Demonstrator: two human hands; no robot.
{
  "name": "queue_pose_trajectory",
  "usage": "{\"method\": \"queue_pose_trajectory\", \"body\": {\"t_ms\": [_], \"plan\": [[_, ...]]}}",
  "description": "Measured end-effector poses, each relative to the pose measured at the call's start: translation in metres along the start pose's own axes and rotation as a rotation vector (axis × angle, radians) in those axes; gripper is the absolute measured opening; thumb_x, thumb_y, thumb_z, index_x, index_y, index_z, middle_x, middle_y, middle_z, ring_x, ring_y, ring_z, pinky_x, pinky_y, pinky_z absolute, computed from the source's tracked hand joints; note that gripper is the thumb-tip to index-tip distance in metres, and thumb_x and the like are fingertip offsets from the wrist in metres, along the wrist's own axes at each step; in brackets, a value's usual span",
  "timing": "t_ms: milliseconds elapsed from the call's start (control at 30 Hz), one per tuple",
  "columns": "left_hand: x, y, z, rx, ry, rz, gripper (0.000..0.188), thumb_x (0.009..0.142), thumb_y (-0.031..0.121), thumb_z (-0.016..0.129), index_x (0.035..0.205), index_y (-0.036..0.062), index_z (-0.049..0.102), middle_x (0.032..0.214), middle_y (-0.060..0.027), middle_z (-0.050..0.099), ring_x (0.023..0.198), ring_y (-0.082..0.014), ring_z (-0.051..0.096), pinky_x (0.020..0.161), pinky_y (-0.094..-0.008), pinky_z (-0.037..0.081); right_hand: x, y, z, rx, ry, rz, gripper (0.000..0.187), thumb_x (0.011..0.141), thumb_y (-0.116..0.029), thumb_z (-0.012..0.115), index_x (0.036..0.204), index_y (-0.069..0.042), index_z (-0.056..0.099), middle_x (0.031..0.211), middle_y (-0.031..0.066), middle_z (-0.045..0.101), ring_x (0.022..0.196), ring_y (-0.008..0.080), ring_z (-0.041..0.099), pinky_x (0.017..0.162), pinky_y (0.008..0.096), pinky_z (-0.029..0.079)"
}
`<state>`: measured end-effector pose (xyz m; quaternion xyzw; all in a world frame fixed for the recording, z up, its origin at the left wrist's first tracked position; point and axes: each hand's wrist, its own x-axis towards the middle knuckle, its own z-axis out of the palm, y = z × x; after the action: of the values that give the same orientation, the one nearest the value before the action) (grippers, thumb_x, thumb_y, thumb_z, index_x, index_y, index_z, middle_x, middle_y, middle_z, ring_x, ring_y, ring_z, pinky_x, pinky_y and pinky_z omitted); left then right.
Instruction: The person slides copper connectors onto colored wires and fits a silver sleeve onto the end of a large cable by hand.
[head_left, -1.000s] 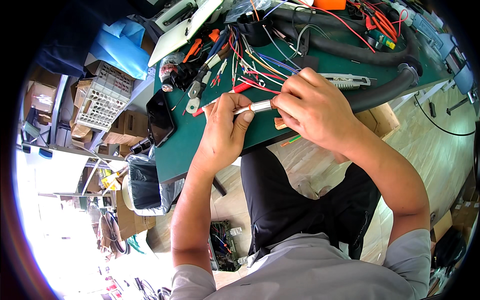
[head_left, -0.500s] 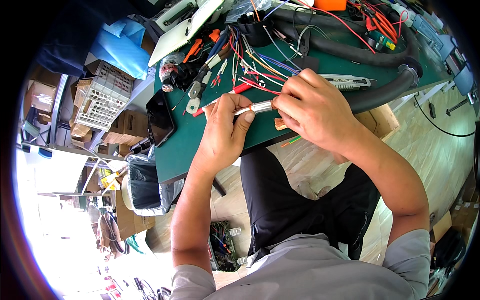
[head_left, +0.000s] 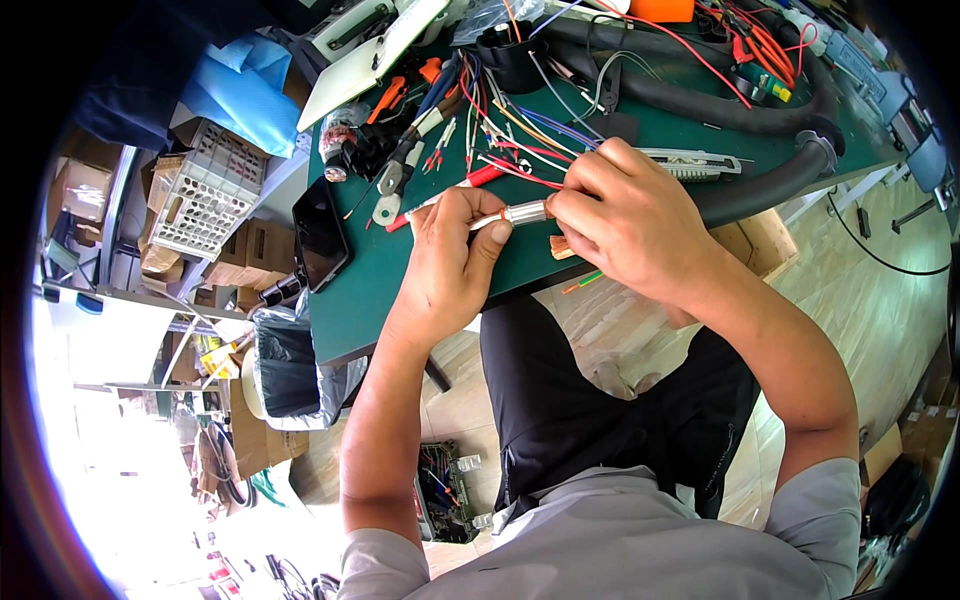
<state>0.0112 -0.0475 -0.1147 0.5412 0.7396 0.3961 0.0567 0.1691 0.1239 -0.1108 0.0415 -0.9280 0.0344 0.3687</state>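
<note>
Over the front edge of the green-topped table, my left hand (head_left: 448,260) pinches a silver cable lug (head_left: 522,213), its tubular barrel pointing right. My right hand (head_left: 632,222) closes round the other end, where a little copper-coloured wire shows at the barrel's mouth; most of the cable there is hidden by my fingers. Below the right fingers, a bundle of bare copper strands (head_left: 561,247) sticks out. Another cable lug (head_left: 388,202) lies on the table beyond my left hand, near a red cable (head_left: 484,177). Thin coloured wires (head_left: 520,130) with white and red ends fan out beyond both hands.
Thick black cable (head_left: 768,182) curves across the table's right side, beside a utility knife (head_left: 690,160). A dark phone (head_left: 320,235) lies at the left table edge (head_left: 345,350), above a lined bin (head_left: 290,360). A wooden box (head_left: 775,240) stands below the table's right side.
</note>
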Motion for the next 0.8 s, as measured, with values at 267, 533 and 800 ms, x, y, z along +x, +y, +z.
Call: {"method": "queue_pose_trajectory", "body": {"t_ms": [267,533,800], "plan": [[0.0015,0.0024,-0.0016,0.059,0.013,0.095,0.017,0.1,0.017,0.064,0.107,0.0035,0.059,0.092,-0.0091,0.062,0.089,-0.0267,0.055,0.099,-0.039,0.035,0.0001,-0.0006,-0.0003,0.019,-0.004,0.006,0.026,0.068,-0.019,0.082,0.084,-0.009,0.063,0.087,0.0021,0.057,0.09,0.0217,0.055,0.078,0.0344,0.052],[0.0028,0.0025,-0.0037,0.074,-0.016,0.098,0.018,0.101,0.019,0.062,0.109,0.0027,0.059,0.095,-0.0097,0.063,0.091,-0.0254,0.056,0.099,-0.0382,0.035,-0.0003,-0.0002,-0.0001,0.02,-0.007,0.002,0.026,0.068,-0.018,0.082,0.084,-0.009,0.063,0.088,0.0021,0.057,0.091,0.0217,0.056,0.078,0.0346,0.052],[0.0023,0.0038,-0.0054,0.103,-0.063,0.033,0.021,0.103,0.02,0.06,0.114,0.002,0.059,0.1,-0.0099,0.063,0.097,-0.0254,0.05,0.097,-0.0357,0.039,-0.0001,-0.0007,0.0,0.018,-0.005,0.013,0.023,0.07,-0.016,0.08,0.083,-0.009,0.063,0.087,0.0022,0.056,0.09,0.0218,0.056,0.077,0.035,0.052]]}}
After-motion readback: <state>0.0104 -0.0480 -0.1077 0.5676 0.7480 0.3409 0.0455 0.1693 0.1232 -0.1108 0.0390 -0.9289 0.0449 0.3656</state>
